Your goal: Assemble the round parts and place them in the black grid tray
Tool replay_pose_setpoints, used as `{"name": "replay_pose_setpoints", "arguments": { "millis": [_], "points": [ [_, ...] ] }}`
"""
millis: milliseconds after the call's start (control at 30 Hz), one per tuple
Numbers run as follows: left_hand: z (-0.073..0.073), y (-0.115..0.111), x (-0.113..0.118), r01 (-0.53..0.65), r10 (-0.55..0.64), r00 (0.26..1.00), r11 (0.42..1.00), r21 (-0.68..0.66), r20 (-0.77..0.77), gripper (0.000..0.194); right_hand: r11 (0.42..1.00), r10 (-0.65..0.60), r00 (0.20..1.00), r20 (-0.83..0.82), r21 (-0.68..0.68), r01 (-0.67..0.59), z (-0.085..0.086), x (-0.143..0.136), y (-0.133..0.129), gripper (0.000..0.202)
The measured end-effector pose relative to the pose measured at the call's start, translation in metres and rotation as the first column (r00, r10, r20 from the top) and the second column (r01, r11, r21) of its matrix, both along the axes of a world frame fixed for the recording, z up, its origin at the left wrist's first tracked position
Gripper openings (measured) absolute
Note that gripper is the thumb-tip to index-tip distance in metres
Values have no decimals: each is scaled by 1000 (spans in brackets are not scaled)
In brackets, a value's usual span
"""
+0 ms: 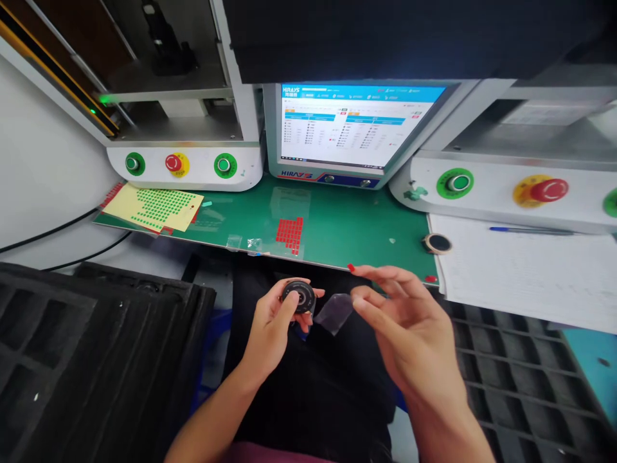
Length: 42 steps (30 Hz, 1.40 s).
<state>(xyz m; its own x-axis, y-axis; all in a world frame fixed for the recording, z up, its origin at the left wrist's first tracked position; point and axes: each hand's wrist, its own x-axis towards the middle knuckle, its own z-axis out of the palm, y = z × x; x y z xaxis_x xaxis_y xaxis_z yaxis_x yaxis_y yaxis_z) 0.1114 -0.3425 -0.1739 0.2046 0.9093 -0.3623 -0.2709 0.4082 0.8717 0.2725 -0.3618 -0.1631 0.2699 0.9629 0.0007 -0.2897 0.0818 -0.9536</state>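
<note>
My left hand (268, 325) is closed round a small black camera lens (305, 296), its thumb lying across the lens front. To the right, my right hand (415, 331) pinches a small clear plastic piece (336, 313) between thumb and a finger; whether it is a bag or a film I cannot tell. The plastic hangs close beside the lens. A small red sticker (351, 268) sits on the tip of my right index finger. Both hands are above my lap, in front of the green work mat (231, 212).
Red stickers (290, 235) and a yellow sheet with green stickers (157, 204) lie on the mat. Behind stands a monitor (357, 128) between two machines with buttons. A round black-topped piece (438, 243) touches papers (525, 276). Black foam trays (87, 360) flank me.
</note>
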Motion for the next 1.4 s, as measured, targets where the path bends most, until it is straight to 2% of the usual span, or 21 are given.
{"name": "replay_pose_setpoints", "arguments": {
  "millis": [67, 167, 367, 533, 667, 800, 900, 967, 1000, 1067, 1133, 1200, 1267, 1300, 1333, 1400],
  "points": [
    [1, -2, 4, 17, -17, 998, 1000, 3, 54, 41, 999, 13, 998, -68, -32, -15, 0, -5, -6, 27],
    [2, -7, 7, 48, -49, 995, 999, 19, 82, 48, 999, 12, 997, -78, -37, -15, -4, -11, -8, 26],
    [7, -11, 6, 115, -115, 993, 991, 75, 3, 57, 999, 40, 998, -51, -24, -41, -4, -13, -5, 26],
    [14, -10, 6, 159, -156, 987, 979, 125, -34, 43, 999, 31, 996, -80, -33, -34, -7, -12, -5, 27],
    [16, -9, 8, 177, -171, 983, 978, 114, -63, 34, 999, 10, 998, -61, -40, -12, -9, -13, -5, 27],
    [10, -10, 7, 200, -184, 974, 973, 115, -136, 32, 999, -21, 1000, 9, -28, 21, -12, -16, -4, 26],
    [5, -12, 3, 229, -200, 953, 967, 109, -229, 25, 997, -74, 986, 148, 4, 74, -14, -14, -3, 30],
    [3, -14, 1, 273, -240, 930, 958, 88, -278, 23, 1000, -25, 977, 212, -8, 28, -14, -10, -3, 39],
    [3, -16, 1, 301, -265, 916, 950, 82, -301, 23, 999, 47, 978, 201, -36, -41, -14, -6, -4, 42],
    [4, -19, 3, 347, -304, 884, 936, 65, -355, 22, 974, 213, 971, 112, -99, -202, -14, 3, -7, 46],
    [2, -20, 9, 382, -338, 848, 924, 29, -409, 25, 956, 269, 962, 54, -140, -259, -18, 17, -14, 48],
    [-5, -18, 18, 463, -412, 786, 886, -2, -461, 38, 970, 181, 979, 96, -182, -161, -29, 36, -27, 54],
    [-15, -14, 30, 612, -510, 686, 790, 31, -520, 50, 970, -5, 979, 203, -238, 54, -46, 61, -51, 57],
    [-21, -12, 35, 682, -541, 631, 728, 65, -557, 51, 945, -112, 956, 271, -269, 187, -57, 75, -68, 56],
    [-26, -10, 40, 737, -554, 582, 669, 98, -595, 48, 896, -219, 911, 350, -297, 329, -70, 88, -87, 54],
    [-33, -5, 46, 793, -542, 519, 594, 137, -661, 40, 731, -379, 762, 524, -335, 594, -98, 110, -130, 48]
  ]
}}
